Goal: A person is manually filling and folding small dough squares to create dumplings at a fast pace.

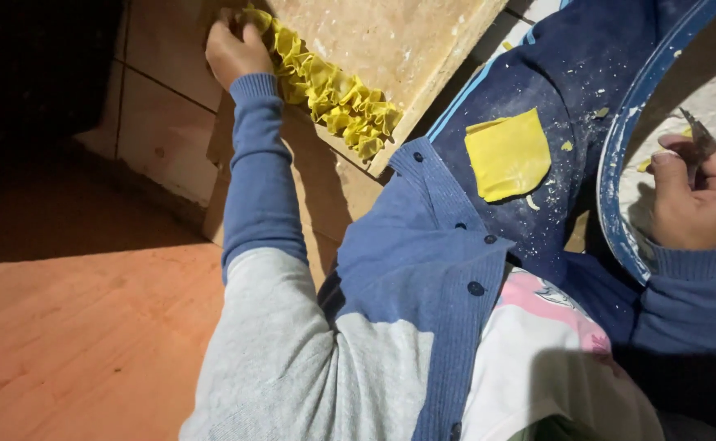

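Your left hand (pixel 235 51) is curled and touches the end of a row of yellow folded dough (pixel 329 91) on a board (pixel 390 41). Your right hand (pixel 697 196) is closed around a small blade (pixel 698 135) by a blue tray (pixel 619 163). A flat yellow square (pixel 507 153) lies on your lap.

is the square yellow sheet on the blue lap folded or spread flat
Spread flat: the square yellow sheet lies open on the flour-dusted blue fabric, no crease visible, unlike the ruffled yellow strip at the left hand.
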